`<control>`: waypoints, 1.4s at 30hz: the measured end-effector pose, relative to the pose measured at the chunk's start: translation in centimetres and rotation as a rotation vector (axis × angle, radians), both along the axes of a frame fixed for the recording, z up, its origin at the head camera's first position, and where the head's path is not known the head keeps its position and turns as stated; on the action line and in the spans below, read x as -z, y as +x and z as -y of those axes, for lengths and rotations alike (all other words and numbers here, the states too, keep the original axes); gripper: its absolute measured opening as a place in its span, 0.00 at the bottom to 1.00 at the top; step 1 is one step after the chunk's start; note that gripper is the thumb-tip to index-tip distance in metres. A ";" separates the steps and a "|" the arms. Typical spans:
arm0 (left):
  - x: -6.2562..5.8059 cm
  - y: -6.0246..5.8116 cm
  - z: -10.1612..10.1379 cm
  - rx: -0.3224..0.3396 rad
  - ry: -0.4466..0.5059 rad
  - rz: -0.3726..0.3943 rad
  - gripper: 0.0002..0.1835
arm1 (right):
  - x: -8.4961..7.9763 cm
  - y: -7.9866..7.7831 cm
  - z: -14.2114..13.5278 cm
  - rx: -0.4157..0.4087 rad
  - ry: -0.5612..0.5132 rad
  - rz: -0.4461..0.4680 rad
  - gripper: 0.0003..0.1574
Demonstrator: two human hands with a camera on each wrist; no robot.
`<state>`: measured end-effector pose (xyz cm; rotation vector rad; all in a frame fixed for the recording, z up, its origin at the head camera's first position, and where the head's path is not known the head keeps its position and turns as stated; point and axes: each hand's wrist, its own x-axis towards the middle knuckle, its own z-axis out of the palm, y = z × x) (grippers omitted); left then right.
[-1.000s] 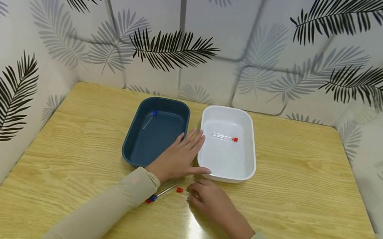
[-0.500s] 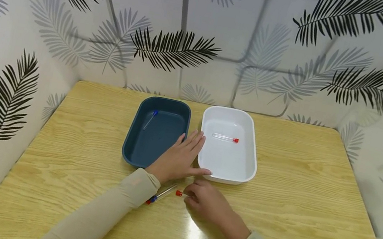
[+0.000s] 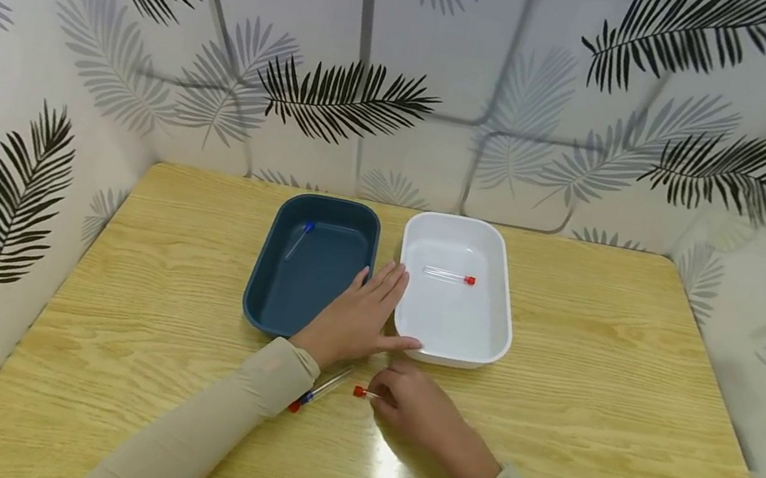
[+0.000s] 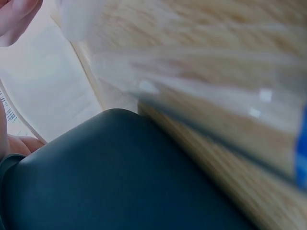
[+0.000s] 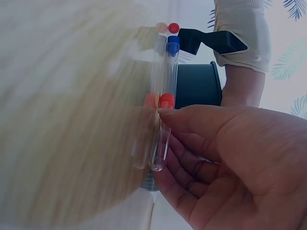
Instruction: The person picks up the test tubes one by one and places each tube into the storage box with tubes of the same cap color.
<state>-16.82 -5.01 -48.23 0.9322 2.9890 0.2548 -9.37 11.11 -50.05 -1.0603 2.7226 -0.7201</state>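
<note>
Bench, wood-grained, is topped by a blue tray and, just to its right, a white tray, a narrow gap being left between them. Across the adjoining rims the left hand is laid, its fingers nearly straight and the thumb spread over the white tray's near corner. By the right hand, a red-capped tube is pinched between thumb and curled fingers, on the near side of both trays, cap pointed left; whether it is lifted clear of the bench cannot be told.

Compared with a second ago, that tube has been drawn slightly toward the person, while the trays and left hand are left as they were. A settled grip is suggested.

To its left, a blue-capped tube is laid slantwise, a second red cap showing at its capped end. Another blue-capped tube is held in the blue tray, another red-capped tube in the white.

Tiny print is glimpsed in the left wrist view, too blurred to be read; no brand can be made out.
</note>
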 end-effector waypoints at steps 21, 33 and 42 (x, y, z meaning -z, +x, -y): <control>0.1 -0.1 0.1 -0.009 -0.010 0.013 0.57 | -0.2 -0.1 -2.1 0.041 -0.046 0.097 0.06; 0.0 0.0 0.1 0.003 0.008 -0.007 0.56 | -1.7 -0.7 -5.2 0.035 -0.165 0.204 0.06; 0.2 0.0 0.2 0.008 0.026 -0.017 0.55 | -4.2 -1.4 -8.3 0.038 -0.332 0.359 0.11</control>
